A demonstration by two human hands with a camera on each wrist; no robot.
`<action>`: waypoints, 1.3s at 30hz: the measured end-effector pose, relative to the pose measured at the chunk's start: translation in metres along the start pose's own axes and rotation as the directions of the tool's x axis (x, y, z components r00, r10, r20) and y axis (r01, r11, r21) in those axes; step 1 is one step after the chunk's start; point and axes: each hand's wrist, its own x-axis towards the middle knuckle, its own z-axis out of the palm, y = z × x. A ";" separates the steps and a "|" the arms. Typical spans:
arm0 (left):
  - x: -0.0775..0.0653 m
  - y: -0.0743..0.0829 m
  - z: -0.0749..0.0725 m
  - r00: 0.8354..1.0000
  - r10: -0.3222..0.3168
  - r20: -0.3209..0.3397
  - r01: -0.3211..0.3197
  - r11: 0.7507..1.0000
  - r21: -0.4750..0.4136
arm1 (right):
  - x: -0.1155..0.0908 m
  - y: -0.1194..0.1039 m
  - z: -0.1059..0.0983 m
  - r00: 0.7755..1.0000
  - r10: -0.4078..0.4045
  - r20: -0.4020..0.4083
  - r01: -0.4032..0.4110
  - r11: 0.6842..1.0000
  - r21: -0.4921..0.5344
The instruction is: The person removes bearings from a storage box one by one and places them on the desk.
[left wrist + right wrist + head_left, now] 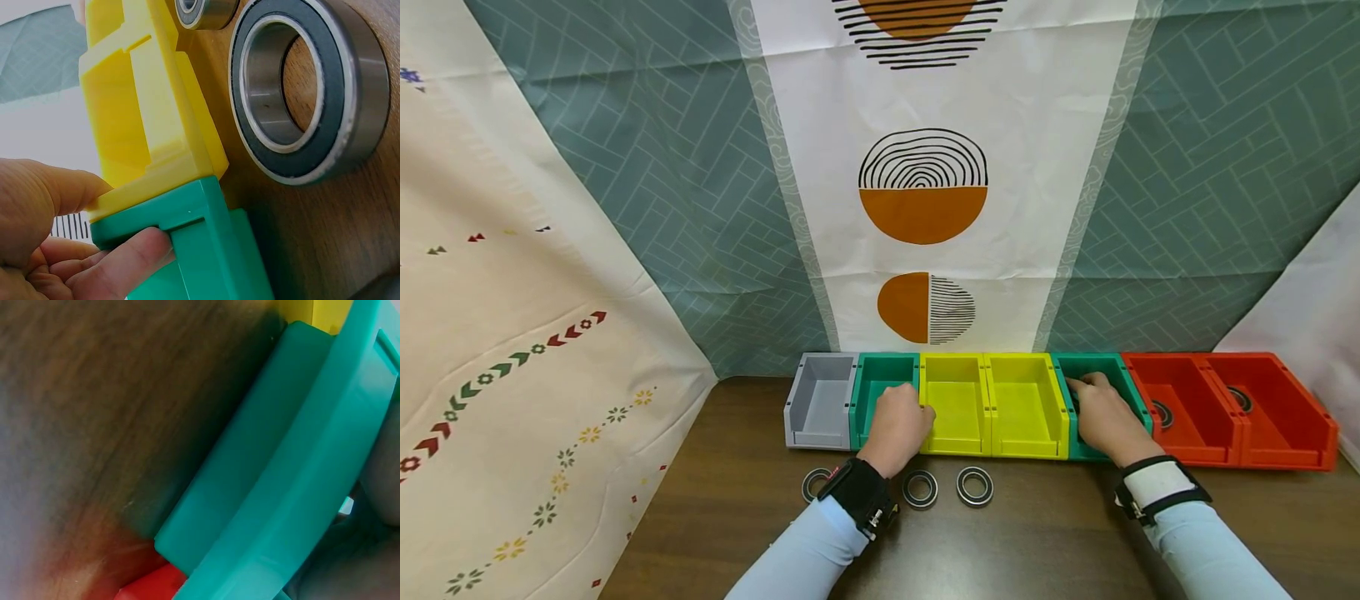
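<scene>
My left hand (897, 425) reaches over the front of a green bin (871, 379) and a yellow bin (955, 408) beside it. In the left wrist view its thumb and a finger pinch the adjoining side walls of these two bins. My right hand (1105, 417) is down inside another green bin (1093, 365) further right. Something dark shows by its fingertips there; I cannot tell whether the fingers grip it. The right wrist view is mostly that bin's front wall (275, 481), which hides much of the hand. Metal ball bearings (974, 503) lie on the table near my left wrist.
A grey bin (822, 400) ends the row at the left, and a second yellow bin (1022, 408) sits mid-row. Two red bins (1285, 417) at the right each hold a bearing (1247, 401). Patterned cloth (760, 308) hangs behind the wooden table (1030, 550).
</scene>
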 end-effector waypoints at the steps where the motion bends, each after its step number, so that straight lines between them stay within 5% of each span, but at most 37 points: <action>1: 0.000 0.000 0.000 1.000 0.003 -0.001 -0.003 1.000 0.000 | 0.000 0.000 0.000 1.000 0.002 0.000 -0.002 1.000 -0.005; 22: -0.001 0.001 -0.001 1.000 -0.001 -0.004 0.001 1.000 0.007 | -0.002 -0.007 -0.007 0.993 0.099 0.065 -0.095 0.994 -0.063; 39: -0.003 0.002 -0.002 1.000 0.012 -0.014 -0.013 1.000 -0.014 | -0.007 -0.009 -0.012 0.997 0.066 0.046 -0.061 0.994 -0.094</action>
